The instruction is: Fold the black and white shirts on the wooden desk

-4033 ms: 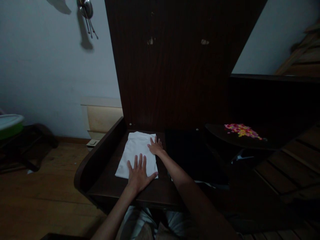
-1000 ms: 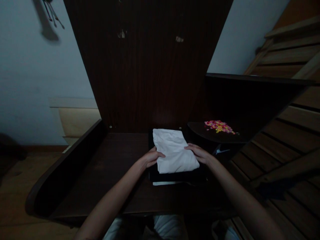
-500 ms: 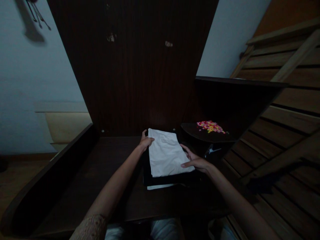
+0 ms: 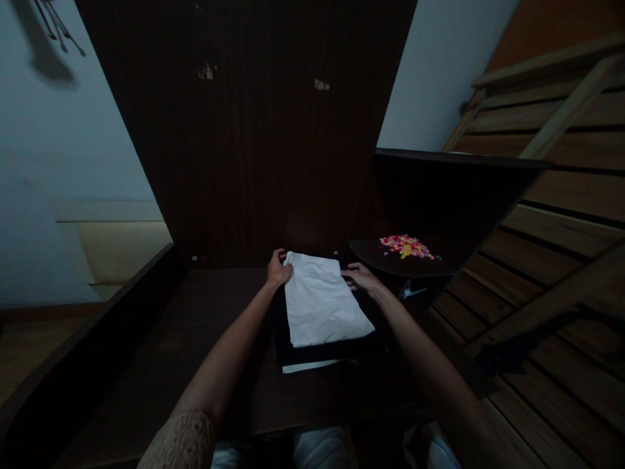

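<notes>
A white folded garment (image 4: 322,303) lies on a dark folded cloth (image 4: 305,355), and a strip of white fabric (image 4: 312,367) shows below at the near edge. My left hand (image 4: 278,270) grips its far left corner, thumb on top and fingers around the edge. At the far right corner, my right hand (image 4: 361,279) has its fingertips on the garment's edge, apparently pinching it; part of these fingers is hard to make out in the dim light.
The pile rests on a dark wooden desk (image 4: 215,339) with a raised left side board (image 4: 97,345) and tall back panel (image 4: 254,150). Small pink, red and yellow pieces (image 4: 406,246) lie on a rounded shelf (image 4: 371,255) at right. Wooden slats (image 4: 561,234) stand beyond.
My right hand has moved from the garment's near right side up to its far right corner. My left hand stays at the far left corner. The view has shifted slightly.
</notes>
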`<state>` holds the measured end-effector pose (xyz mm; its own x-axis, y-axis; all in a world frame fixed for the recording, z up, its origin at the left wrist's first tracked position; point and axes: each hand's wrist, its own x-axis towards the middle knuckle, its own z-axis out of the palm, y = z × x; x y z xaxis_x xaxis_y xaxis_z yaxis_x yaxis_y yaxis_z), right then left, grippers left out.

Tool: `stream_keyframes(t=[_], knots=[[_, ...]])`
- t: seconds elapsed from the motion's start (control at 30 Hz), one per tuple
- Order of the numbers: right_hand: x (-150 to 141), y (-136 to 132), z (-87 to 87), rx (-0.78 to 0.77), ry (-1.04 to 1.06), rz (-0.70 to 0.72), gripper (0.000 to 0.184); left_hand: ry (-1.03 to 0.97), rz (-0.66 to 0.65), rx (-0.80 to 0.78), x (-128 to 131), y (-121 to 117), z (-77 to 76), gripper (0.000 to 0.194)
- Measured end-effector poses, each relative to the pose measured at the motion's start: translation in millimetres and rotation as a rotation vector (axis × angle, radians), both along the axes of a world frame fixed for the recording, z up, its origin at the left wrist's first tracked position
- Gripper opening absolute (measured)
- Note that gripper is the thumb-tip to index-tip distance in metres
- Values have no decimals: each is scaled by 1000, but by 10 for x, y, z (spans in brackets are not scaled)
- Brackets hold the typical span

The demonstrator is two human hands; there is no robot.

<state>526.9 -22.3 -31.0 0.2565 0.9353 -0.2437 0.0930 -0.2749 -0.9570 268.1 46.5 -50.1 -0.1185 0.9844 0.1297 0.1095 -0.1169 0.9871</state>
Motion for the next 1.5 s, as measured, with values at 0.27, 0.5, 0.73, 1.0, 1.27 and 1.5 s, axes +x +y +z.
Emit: stream_keyframes(t=[0.27, 0.5, 0.73, 1.0, 1.27, 1.5], knots=[[-204, 658, -139, 103, -9, -206, 53, -139, -52, 15, -27, 0, 43, 52], [-148, 596, -304, 226, -228, -246, 44, 181, 25, 97, -240, -81, -14, 43], [24, 341, -379, 191, -265, -80, 50, 63, -77, -182, -419, -534, -266, 66], [-22, 201, -380, 3, -303, -35, 58, -83, -133, -247, -276, -940, -429, 87], [103, 102, -361, 91, -197, 78, 60, -128, -164, -208, -77, -869, -460, 91], [233, 187, -255, 11, -259, 67, 65, -154, -174, -177, 72, -835, -482, 89]])
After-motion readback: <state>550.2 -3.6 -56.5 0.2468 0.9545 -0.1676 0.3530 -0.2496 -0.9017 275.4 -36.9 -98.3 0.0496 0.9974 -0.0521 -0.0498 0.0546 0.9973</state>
